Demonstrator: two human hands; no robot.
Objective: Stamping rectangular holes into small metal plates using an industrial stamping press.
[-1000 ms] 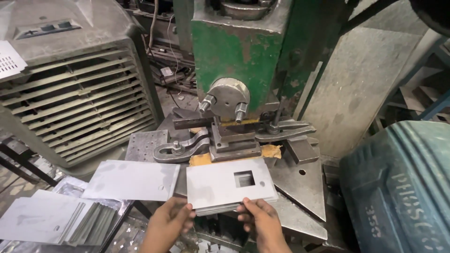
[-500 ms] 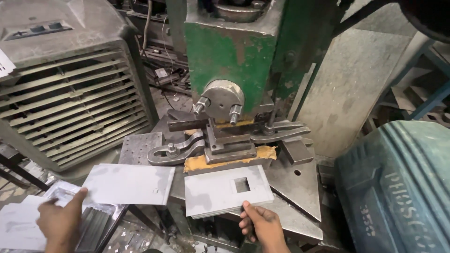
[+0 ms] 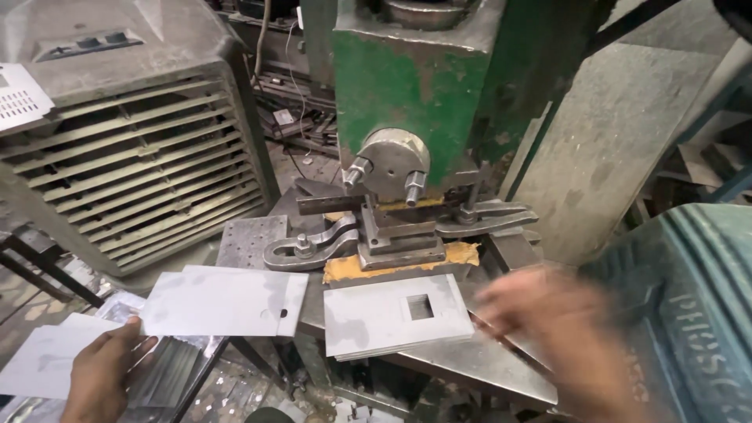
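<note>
**Left hand on a blank sheet, right hand blurred beside the punched plates**

Left hand [image 3: 100, 376], at the bottom left edge of the view, grips the near corner of a flat grey metal sheet [image 3: 223, 301], thumb on top, holding it level just left of the press table [image 3: 478, 364]. More pale sheets [image 3: 39, 360] lie under and beside that hand. Right hand [image 3: 568, 333] is a smear of motion over the table's right side, apart from everything; whether it is spread or clenched I cannot tell. Between the hands, a small stack of plates with a square hole [image 3: 395, 315] rests on the table, touched by neither. Just behind it sits the die block on a yellow pad [image 3: 399, 262], flanked by steel clamps [image 3: 309, 247]. Above rises the green press body [image 3: 415, 78]. Far left stands a grey louvred cabinet [image 3: 125, 157]; at the right, a teal ribbed casing [image 3: 693, 305].
</note>
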